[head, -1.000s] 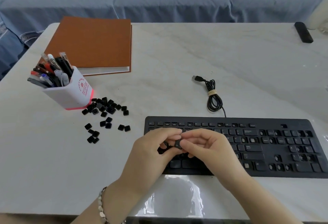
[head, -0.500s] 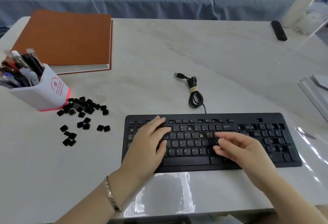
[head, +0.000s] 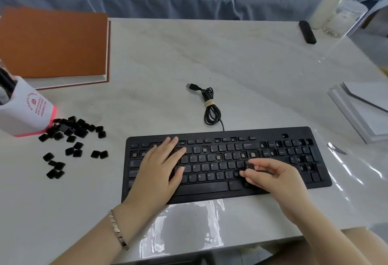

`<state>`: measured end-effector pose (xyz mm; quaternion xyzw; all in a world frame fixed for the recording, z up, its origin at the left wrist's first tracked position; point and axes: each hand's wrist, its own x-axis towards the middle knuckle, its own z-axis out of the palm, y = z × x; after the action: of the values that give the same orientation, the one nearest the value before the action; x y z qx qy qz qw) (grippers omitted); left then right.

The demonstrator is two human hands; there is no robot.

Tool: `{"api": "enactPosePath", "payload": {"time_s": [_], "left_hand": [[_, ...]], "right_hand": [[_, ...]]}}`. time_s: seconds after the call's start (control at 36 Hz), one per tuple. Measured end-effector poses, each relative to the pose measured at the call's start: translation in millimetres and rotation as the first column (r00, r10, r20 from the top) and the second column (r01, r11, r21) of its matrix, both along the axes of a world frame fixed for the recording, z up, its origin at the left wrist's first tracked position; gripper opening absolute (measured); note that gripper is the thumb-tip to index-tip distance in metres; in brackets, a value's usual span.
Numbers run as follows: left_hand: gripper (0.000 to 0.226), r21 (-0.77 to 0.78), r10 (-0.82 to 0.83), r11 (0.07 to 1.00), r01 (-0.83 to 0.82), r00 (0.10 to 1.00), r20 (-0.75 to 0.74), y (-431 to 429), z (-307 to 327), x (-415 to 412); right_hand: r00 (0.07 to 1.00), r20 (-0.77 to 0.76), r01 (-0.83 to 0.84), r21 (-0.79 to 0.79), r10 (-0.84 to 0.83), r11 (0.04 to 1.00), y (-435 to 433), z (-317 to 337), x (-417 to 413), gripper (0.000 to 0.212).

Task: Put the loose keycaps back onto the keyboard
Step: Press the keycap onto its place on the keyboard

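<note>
Keyboard: the black keyboard (head: 262, 133) lies along the near edge of the desk (head: 252, 75), with pale bare sockets (head: 253, 154) showing in its upper rows and more in its right block.
Right hand: here's the right hand (head: 275, 177), over the keyboard's right-of-centre letter keys, with a narrow grip; thumb and forefinger pinch one keycap (head: 250, 167).
Keycap: it sits low at the right end of the keyboard's middle letter row. I cannot tell whether it touches the keys.
Why that hold: it is pinched by the edges, I'd say so the top stays level and the underside can line up with a socket.
Left hand: the left hand (head: 159, 172) lies flat on the keyboard's left half, fingers straight, gripping nothing. It looks like a brace so the board won't slide under a press.
Pile: the loose caps (head: 71, 132) are well left of the keyboard, bunched against the cup (head: 25, 111), with stragglers scattered towards the keyboard.
Progress: plenty of keys are on, but with that pile waiting I'd call it far from finished.
Next: the cap needs to sit square over its socket, then take a straight press down.
Risk: a tilted cap could jam or skip away.
Behind the keyboard: the cable (head: 211, 109) is coiled and unplugged.
</note>
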<state>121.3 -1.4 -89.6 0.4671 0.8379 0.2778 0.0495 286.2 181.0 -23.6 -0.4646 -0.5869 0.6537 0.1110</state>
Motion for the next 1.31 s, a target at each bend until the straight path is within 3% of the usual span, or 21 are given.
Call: {"api": "enactPosePath", "payload": {"time_s": [0.17, 0.33, 0.53, 0.78, 1.31], "left_hand": [[0.044, -0.005, -0.004, 1.0, 0.004, 1.0, -0.005, 0, -2, 0], [0.044, -0.005, -0.011, 1.0, 0.011, 1.0, -0.002, -1, -2, 0], [0.044, 0.007, -0.002, 1.0, 0.002, 1.0, -0.011, 0, -5, -1], [0.043, 0.014, -0.001, 1.0, 0.001, 0.999, -0.034, -1, -8, -1], [0.042, 0.001, -0.003, 1.0, 0.003, 0.997, -0.075, -1, -9, 0]], "right_hand": [[0.991, 0.075, -0.125, 0.221, 0.111, 0.967, 0, -9, 1, 0.024], [0.929, 0.222, -0.37, 0.503, 0.297, 0.782, 3, -16, 6, 0.031], [0.897, 0.348, -0.436, 0.604, 0.27, 0.667, 6, -24, 6, 0.018], [0.936, 0.214, -0.353, 0.61, 0.281, 0.71, 8, -30, 5, 0.025], [0.883, 0.24, -0.428, 0.764, 0.403, 0.483, 10, -39, 8, 0.029]]}}
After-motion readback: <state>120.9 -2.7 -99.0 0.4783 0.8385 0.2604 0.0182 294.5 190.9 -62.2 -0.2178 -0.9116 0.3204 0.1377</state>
